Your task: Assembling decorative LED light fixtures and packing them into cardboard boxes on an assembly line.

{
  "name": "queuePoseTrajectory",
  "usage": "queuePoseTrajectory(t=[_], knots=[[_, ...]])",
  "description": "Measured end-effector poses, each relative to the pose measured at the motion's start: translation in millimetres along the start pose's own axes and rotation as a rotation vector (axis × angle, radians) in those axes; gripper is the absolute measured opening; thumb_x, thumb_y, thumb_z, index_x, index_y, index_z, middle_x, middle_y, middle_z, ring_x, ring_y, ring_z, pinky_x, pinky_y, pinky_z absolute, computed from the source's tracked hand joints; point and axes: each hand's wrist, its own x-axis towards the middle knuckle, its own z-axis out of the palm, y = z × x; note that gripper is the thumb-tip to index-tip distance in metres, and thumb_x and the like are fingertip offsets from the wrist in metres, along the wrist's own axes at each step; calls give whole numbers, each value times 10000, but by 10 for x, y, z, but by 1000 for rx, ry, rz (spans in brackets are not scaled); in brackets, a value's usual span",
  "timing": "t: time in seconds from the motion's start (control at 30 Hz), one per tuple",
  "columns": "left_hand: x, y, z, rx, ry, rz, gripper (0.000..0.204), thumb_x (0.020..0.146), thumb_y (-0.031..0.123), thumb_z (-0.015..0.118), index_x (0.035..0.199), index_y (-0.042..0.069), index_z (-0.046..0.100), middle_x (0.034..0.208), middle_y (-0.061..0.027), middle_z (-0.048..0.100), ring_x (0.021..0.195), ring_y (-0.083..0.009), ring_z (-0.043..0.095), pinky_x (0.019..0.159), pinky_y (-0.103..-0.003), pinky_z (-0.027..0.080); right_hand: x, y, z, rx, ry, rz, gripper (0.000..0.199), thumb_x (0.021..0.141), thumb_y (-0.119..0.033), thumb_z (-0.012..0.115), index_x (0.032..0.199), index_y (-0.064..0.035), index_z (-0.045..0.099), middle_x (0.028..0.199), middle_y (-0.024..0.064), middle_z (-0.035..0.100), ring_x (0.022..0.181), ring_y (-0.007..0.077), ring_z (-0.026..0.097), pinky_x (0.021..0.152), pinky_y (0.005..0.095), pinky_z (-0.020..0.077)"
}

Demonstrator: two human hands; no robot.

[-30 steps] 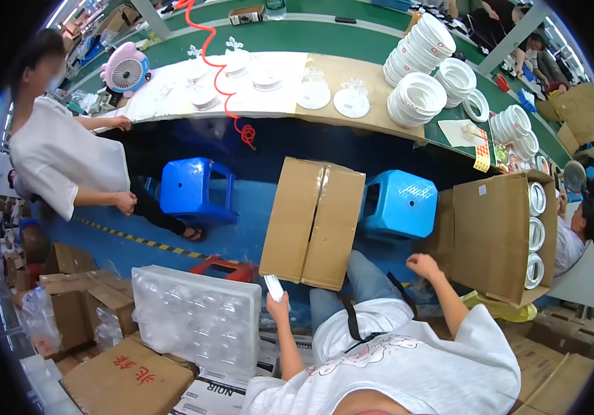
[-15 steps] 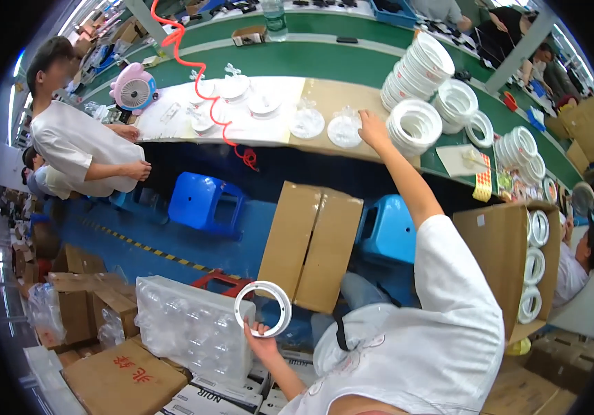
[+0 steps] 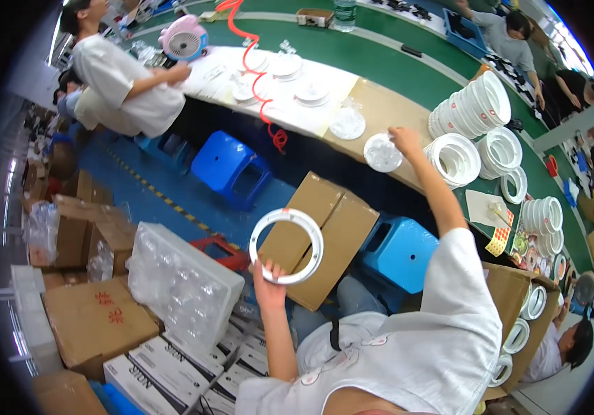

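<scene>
My left hand (image 3: 270, 278) is closed round the lower edge of a white ring (image 3: 318, 250), holding it up in front of my body. At the bench's front edge, my right hand (image 3: 405, 140) pinches the right rim of a round white disc (image 3: 381, 155) with clear plastic on top. The disc overlaps the brown edge of the bench. A second white disc (image 3: 347, 124) lies to its left, also with clear plastic on it. Just right of my right hand stands a short stack of white rings (image 3: 453, 162).
A tall stack of white rings (image 3: 473, 107) stands behind, and a cardboard box (image 3: 508, 287) of rings at right. Red coiled hose (image 3: 266, 111) hangs over the bench. Blue stools (image 3: 231, 169), a closed carton (image 3: 325, 238) and a clear plastic tray (image 3: 179, 283) are below. A co-worker (image 3: 121, 83) stands at left.
My view has turned, shifting the scene. The left hand has raised the ring. The right hand has drawn its disc nearer the front edge of the bench.
</scene>
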Motion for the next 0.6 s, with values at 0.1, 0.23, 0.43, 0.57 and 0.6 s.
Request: queuePoseTrajectory(t=[0.1,0.23,0.43,0.57,0.6], knots=[[33,-9,243,9,-84,-3,323,869,300,473,1109,85,445,665,0,359,535,-101,364,506,-239,318,-319,-188,-616,40,89,38,109,734,-185,562,809,-106,560,788,125,577,721,327,567,581,418,446],[-34,120,427,58,-215,-21,362,858,336,490,1120,92,436,679,12,377,544,-89,391,533,-243,363,-690,-746,-1804,169,250,-246,123,754,-179,586,855,-109,579,760,79,564,682,265,568,558,353,453],[-280,295,517,117,-278,-36,307,846,297,522,1066,96,454,686,4,405,576,-93,422,574,-250,412,-1076,-1718,-3059,417,275,-411,139,735,-38,611,870,-41,579,799,83,571,658,216,579,560,276,487],[-476,469,542,83,-299,31,268,824,227,562,1031,93,457,701,-3,425,602,-108,443,597,-260,424,-1214,-2108,-3306,446,233,-582,148,725,-15,619,869,-33,590,822,73,586,684,209,589,573,272,489],[-516,518,530,131,-297,75,262,814,202,577,1020,93,456,708,-6,433,618,-112,454,604,-265,428,-1231,-2208,-3347,358,244,-674,157,722,-40,625,877,-48,599,809,69,588,727,202,590,594,284,481]])
